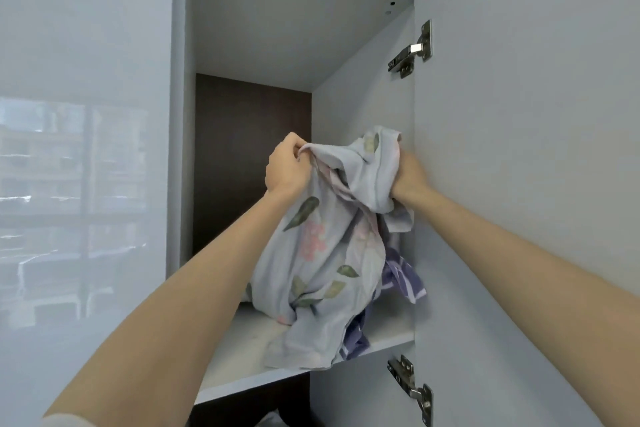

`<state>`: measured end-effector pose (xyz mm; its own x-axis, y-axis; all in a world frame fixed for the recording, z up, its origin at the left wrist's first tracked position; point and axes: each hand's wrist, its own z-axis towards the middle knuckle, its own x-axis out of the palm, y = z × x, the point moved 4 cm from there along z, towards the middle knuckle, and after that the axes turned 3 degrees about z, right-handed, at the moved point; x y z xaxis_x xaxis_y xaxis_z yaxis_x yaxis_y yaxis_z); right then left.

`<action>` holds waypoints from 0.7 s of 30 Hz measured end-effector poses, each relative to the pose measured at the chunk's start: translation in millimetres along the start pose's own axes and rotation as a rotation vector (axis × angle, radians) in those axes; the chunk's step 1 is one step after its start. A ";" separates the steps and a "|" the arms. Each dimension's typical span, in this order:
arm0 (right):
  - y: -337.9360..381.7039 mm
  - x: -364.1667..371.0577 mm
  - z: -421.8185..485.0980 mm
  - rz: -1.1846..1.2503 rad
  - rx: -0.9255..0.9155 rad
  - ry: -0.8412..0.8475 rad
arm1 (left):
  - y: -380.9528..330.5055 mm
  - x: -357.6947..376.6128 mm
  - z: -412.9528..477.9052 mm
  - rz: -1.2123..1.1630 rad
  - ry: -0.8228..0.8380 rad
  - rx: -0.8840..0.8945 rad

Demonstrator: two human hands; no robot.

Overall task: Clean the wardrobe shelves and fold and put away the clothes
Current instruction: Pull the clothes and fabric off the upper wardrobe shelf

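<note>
head view: floral cloth (322,253), pale grey-blue w/ pink flowers and green leaves, is bunched and lifted at its top. its lower end lies on the white shelf (242,347) of the open wardrobe compartment and droops over the front edge. going by the folds it's thin, soft and light w/ no stiffness, so it'll sag and trail wherever it isn't held. prob not slippery, not fragile. best taken at a hem or seam, hands well apart, so it hangs flat for folding.

left hand (287,166) pinches a gathered edge at top left, fingers curled round the fabric. right hand (410,177) clenches a thick wad at top right, near the open door (519,149).

purple striped cloth (405,279) lies under and beside it on the right, maybe tangled w/ it, so it could drag out too.

can't tell what garment either is: no sleeve or neck shows. the bundle hides the shelf's rear, right fingers are buried in fabric, and the compartment below is cut off at the bottom.
</note>
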<state>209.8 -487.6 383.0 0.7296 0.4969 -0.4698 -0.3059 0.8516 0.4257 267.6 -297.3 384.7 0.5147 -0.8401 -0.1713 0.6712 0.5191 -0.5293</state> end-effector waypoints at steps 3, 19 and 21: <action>25.8 -20.1 -19.1 0.390 0.098 -0.090 | -10.2 -13.4 -8.5 -0.164 -0.036 -0.027; 84.2 -19.2 -147.3 -0.042 -0.076 -0.157 | -10.9 -79.3 -114.7 -0.521 0.682 0.201; 88.5 -19.9 -151.2 -0.036 -0.077 -0.166 | 22.6 -59.5 -131.5 -0.326 0.807 0.164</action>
<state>75.8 -396.9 313.1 0.8298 0.4371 -0.3470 -0.3191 0.8817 0.3475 182.0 -256.3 273.6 -0.2070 -0.7731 -0.5995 0.8186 0.1987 -0.5389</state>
